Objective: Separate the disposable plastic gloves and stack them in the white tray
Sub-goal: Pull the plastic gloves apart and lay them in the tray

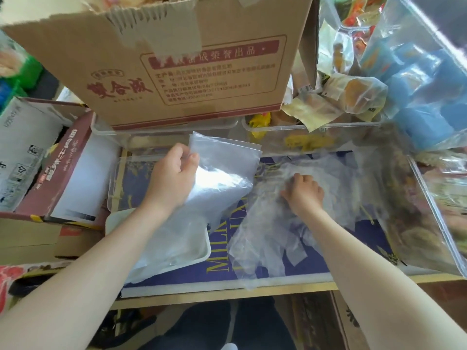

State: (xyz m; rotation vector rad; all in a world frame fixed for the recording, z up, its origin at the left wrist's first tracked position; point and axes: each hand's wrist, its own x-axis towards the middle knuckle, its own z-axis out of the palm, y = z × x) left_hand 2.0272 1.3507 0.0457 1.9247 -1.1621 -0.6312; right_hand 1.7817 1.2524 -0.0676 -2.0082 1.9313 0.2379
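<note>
Just left of centre, the left hand [177,170] pinches a clear plastic glove [222,173] by its far edge, thumb and curled fingers closed on the film, so the sheet is lifted and drapes down toward the white tray [199,256]. That tray sits at the near left of the blue printed surface [328,263], and several flattened gloves already lie in it (how many, I cannot tell, since the layers are see-through).

To the right, the right hand [303,193] rests knuckles-up on the loose pile of gloves [267,238], its fingers bent down into the crumpled film and gripping it. The pile spreads over the middle of the blue surface, just beside the tray's right rim.

Farther back stands a large cardboard box [182,61] with red printing, set on a clear plastic bin [113,130]. A red-and-white carton [65,173] lies to the far left, and bags of blue packets [424,92] and wrapped snacks [353,97] fill the far right.
</note>
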